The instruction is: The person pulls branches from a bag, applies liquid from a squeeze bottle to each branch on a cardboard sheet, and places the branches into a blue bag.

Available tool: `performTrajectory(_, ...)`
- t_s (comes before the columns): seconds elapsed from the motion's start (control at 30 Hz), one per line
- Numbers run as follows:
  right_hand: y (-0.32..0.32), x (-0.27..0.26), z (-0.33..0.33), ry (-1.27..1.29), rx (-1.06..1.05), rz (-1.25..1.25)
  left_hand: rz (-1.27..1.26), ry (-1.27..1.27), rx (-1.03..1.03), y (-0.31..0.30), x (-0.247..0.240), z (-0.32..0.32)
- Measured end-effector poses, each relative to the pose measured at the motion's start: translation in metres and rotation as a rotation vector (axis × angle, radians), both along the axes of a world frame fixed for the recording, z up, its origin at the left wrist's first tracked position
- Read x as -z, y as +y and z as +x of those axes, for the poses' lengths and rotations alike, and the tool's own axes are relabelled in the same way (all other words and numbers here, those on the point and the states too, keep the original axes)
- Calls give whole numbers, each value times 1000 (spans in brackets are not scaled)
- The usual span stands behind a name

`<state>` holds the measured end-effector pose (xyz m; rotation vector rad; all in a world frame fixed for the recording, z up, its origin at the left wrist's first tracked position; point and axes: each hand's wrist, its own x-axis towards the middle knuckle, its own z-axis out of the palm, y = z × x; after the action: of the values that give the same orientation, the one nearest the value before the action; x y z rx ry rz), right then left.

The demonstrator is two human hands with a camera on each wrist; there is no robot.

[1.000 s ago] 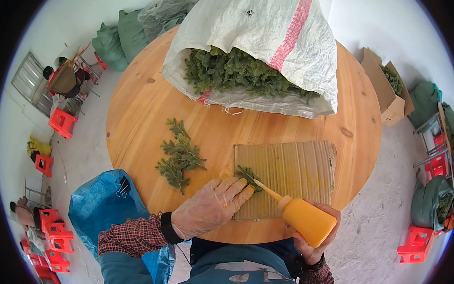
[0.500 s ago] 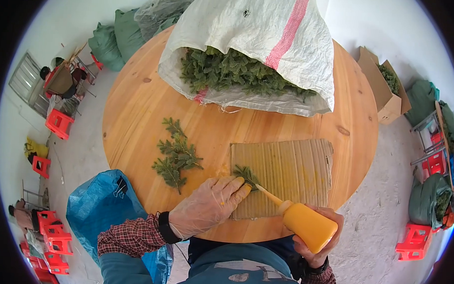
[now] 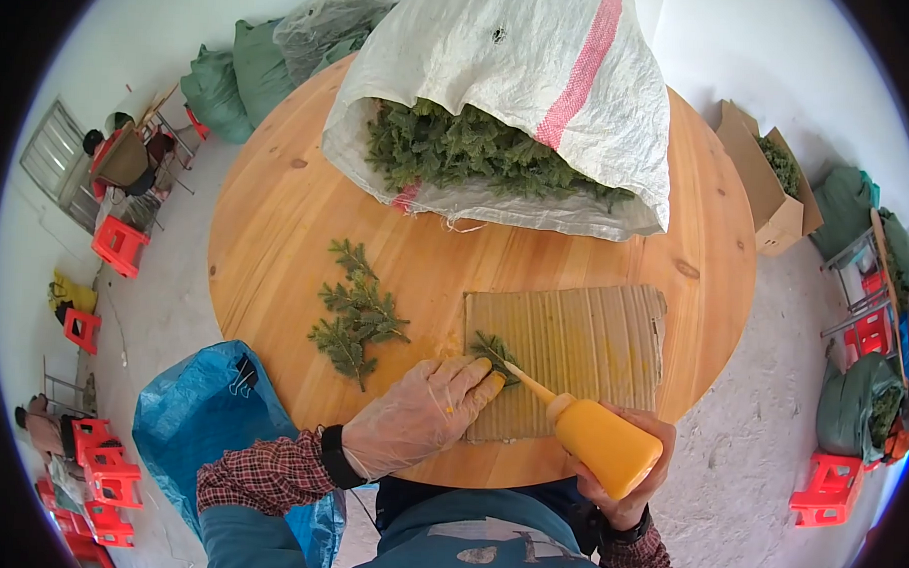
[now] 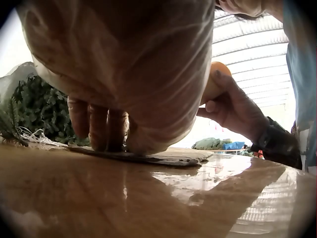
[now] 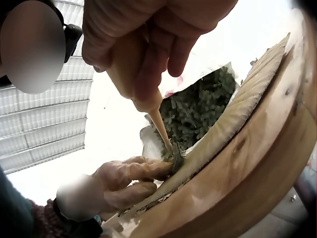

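In the head view my gloved left hand [image 3: 415, 413] pinches a small green evergreen sprig [image 3: 487, 347] against the left edge of a corrugated cardboard sheet [image 3: 593, 339]. Yellow smears mark its fingertips. My bare right hand [image 3: 651, 471] grips a yellow squeeze bottle [image 3: 609, 445], tilted down to the left. The bottle's long thin nozzle [image 3: 528, 383] reaches the sprig close by the left fingers. In the right wrist view the nozzle tip [image 5: 169, 145] meets the sprig's needles. The left palm hides the sprig in the left wrist view.
Several loose sprigs [image 3: 358, 311] lie on the round wooden table [image 3: 277, 208], left of the cardboard. A white woven sack [image 3: 492, 65] full of greenery stands at the far side. A blue bag [image 3: 200, 405] hangs by the near left edge. Red stools [image 3: 120, 244] stand around.
The bottle's nozzle first slid down and right along the sprig, then back up and left. The left hand and the sprig stay in place; the head view shifted slightly.
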<state>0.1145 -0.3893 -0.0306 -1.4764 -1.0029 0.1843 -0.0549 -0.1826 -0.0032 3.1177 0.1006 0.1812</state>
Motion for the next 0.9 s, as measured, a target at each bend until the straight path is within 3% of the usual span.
performTrajectory(0.9, -31, -25, 12, -73, 77, -58, 39, -49, -12, 0, 3, -2)
